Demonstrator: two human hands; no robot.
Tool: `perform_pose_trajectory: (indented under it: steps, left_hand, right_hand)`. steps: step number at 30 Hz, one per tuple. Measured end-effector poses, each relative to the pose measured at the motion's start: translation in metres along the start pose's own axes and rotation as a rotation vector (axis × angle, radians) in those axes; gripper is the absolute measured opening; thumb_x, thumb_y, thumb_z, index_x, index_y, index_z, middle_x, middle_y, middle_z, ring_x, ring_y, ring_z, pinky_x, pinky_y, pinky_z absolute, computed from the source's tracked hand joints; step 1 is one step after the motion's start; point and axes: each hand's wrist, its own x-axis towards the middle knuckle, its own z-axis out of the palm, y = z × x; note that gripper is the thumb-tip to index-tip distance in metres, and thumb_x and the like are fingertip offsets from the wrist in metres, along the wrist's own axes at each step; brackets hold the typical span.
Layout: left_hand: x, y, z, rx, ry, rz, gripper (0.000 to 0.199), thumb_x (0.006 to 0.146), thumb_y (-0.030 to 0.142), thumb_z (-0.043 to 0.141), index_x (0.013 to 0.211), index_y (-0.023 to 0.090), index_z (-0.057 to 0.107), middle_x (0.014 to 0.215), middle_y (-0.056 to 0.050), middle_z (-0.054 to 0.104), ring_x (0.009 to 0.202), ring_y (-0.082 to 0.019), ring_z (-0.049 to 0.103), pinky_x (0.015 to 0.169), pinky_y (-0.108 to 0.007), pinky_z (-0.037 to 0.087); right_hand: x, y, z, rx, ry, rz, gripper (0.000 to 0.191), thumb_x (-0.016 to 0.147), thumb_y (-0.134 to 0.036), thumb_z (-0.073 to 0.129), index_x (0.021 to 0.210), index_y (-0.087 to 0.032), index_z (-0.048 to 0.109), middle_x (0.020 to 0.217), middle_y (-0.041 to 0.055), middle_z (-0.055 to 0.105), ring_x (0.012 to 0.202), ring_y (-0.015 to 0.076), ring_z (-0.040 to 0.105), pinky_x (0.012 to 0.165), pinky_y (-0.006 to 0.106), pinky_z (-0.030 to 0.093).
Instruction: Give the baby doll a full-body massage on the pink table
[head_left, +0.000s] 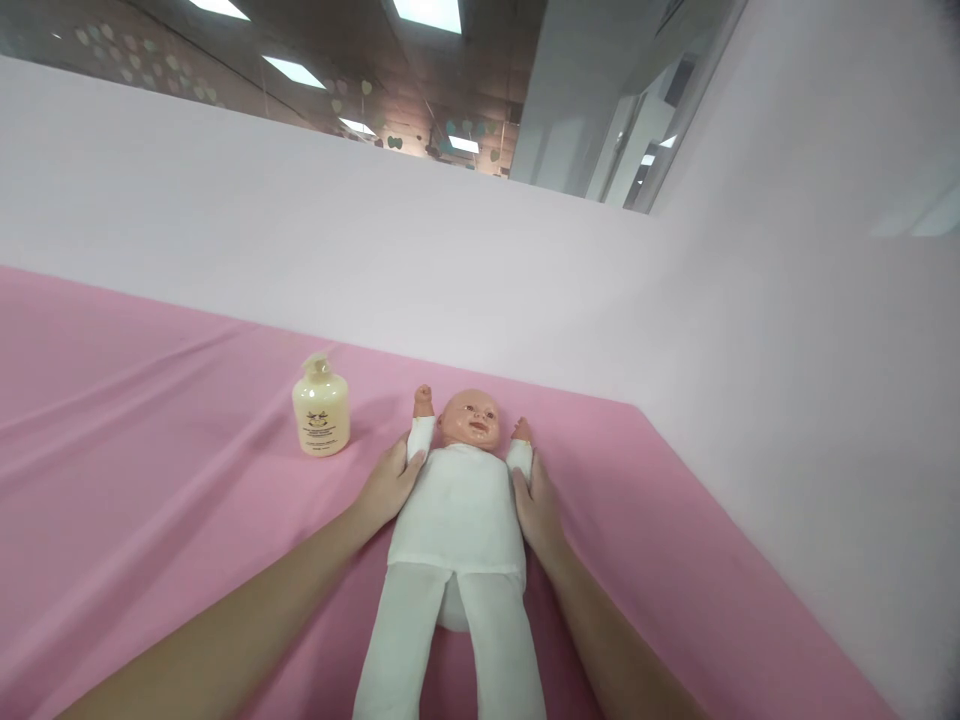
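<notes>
A baby doll [459,510] in a white top and white trousers lies on its back, head toward the wall and both arms raised. My left hand [393,480] is closed around the doll's sleeved arm on the left, thumb on top. On the other side, my right hand [537,500] grips the doll's other sleeved arm, its thumb against the sleeve near the shoulder. Parts of my fingers are hidden behind the doll's arms. The doll's feet are cut off by the lower edge of the view.
A pale yellow pump bottle [322,412] stands upright to the left of the doll. Pink cloth [187,480] with creases covers the table. White walls [420,270] rise behind and at the right, with a window [420,80] above the back one.
</notes>
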Motion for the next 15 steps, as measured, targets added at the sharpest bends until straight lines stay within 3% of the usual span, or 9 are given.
perform_pose_trajectory:
  steps: [5, 8, 12, 15]
  left_hand:
    - [0.000, -0.006, 0.000, 0.048, 0.021, -0.067, 0.045, 0.102, 0.053, 0.030, 0.103, 0.018, 0.059, 0.090, -0.008, 0.069, 0.087, -0.027, 0.066, 0.080, -0.041, 0.049]
    - [0.000, -0.006, 0.000, 0.044, 0.030, -0.047, 0.044, 0.101, 0.053, 0.031, 0.102, 0.019, 0.059, 0.088, -0.008, 0.069, 0.086, -0.027, 0.066, 0.080, -0.040, 0.049]
    - [-0.001, -0.004, -0.001, 0.005, 0.034, -0.064, 0.040, 0.099, 0.049, 0.034, 0.106, 0.019, 0.060, 0.091, -0.008, 0.070, 0.089, -0.027, 0.066, 0.084, -0.042, 0.050]
    - [-0.001, -0.002, -0.003, -0.130, 0.016, -0.078, 0.039, 0.096, 0.041, 0.037, 0.118, 0.020, 0.062, 0.108, -0.008, 0.071, 0.104, -0.027, 0.064, 0.094, -0.044, 0.049]
  right_hand:
    - [-0.001, 0.014, 0.003, 0.063, 0.028, 0.092, 0.057, 0.100, -0.044, 0.044, 0.153, -0.024, 0.040, 0.152, 0.0091, 0.051, 0.144, 0.0244, 0.044, 0.121, 0.050, 0.032]
    - [-0.002, 0.026, 0.003, 0.053, 0.068, 0.140, 0.056, 0.099, -0.043, 0.044, 0.150, -0.022, 0.046, 0.148, 0.0102, 0.056, 0.140, 0.0261, 0.049, 0.117, 0.051, 0.037]
    - [0.000, 0.026, 0.000, 0.070, 0.037, 0.169, 0.053, 0.095, -0.037, 0.047, 0.146, -0.024, 0.052, 0.135, 0.0075, 0.066, 0.127, 0.0279, 0.061, 0.106, 0.049, 0.048]
    - [0.003, 0.015, -0.004, 0.128, -0.001, 0.214, 0.053, 0.089, -0.031, 0.050, 0.142, -0.024, 0.058, 0.130, 0.0055, 0.070, 0.122, 0.0296, 0.063, 0.104, 0.050, 0.050]
